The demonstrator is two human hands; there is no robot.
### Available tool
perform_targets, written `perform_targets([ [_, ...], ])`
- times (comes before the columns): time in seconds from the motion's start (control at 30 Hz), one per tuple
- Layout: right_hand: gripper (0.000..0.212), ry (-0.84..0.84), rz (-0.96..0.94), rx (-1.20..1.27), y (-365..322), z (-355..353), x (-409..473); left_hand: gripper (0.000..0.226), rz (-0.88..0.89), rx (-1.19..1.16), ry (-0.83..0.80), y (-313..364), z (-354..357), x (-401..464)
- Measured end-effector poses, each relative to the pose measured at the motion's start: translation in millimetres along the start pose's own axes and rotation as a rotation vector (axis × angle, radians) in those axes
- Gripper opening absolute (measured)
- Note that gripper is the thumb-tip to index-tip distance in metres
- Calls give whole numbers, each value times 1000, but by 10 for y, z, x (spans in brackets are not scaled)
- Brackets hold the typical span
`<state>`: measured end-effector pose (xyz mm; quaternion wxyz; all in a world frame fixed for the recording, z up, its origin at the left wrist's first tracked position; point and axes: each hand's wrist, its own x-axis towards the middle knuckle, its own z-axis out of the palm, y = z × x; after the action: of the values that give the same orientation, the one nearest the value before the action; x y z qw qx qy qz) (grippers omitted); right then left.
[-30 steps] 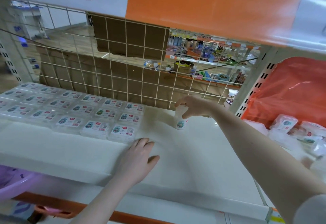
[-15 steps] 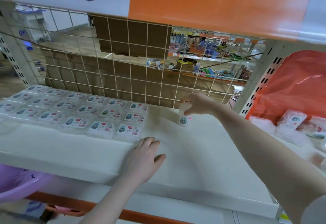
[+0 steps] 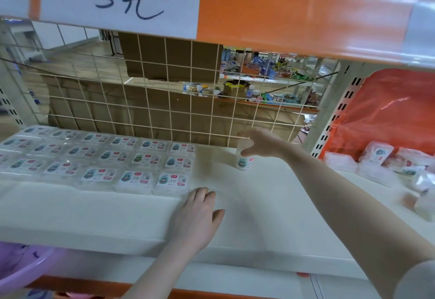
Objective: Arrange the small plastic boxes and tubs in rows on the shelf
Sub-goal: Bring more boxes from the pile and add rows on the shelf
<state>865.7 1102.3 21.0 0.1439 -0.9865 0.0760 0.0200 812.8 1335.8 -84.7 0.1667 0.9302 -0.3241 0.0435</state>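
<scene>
On the white shelf [image 3: 270,204] a small white tub [image 3: 244,161] stands upright near the far edge, just in front of the wire grid back panel [image 3: 150,101], with a bare stretch of shelf between it and the boxes to its left. The right hand [image 3: 263,144] reaches in from the right over the tub's top; its fingers look loosely spread around the upper part, thumb low on the near side, but motion blur makes it impossible to tell whether this grip actually has hold of the tub or is just off it. The left hand [image 3: 200,214] lies flat on the shelf near the front edge, fingers straight and together, holding nothing, its fingertips just beside the near right corner of the boxes.

The flat clear plastic boxes [image 3: 131,160] with printed labels lie in neat rows across the left half of the shelf, three rows deep at their right end, touching one another. On the neighbouring shelf section at the right, beyond the white upright post [image 3: 329,115], more clear boxes and packets [image 3: 381,162] lie in a loose heap in front of an orange plastic bag [image 3: 388,110]. Above, an orange shelf rail [image 3: 294,11] carries a white paper sign [image 3: 117,0] handwritten "5元". A purple basin [image 3: 21,270] shows at the lower left, below the shelf.
</scene>
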Motion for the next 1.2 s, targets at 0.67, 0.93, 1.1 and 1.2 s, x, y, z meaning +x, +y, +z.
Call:
perform_targets([
  [0.67, 37, 425, 504, 38, 1158, 643, -2131, 59, 278, -53, -116, 818, 81, 247],
  [0.93, 37, 485, 433, -45, 2106, 374, -2743, 63, 259, -60, -129, 2007, 601, 449],
  [1.1, 36, 539, 437, -89, 2671, 170, -3076, 63, 260, -73, -149, 2636, 835, 643],
  [1.2, 37, 550, 430, -71, 2885, 118, -3167, 62, 271, -52, -146, 2871, 889, 803],
])
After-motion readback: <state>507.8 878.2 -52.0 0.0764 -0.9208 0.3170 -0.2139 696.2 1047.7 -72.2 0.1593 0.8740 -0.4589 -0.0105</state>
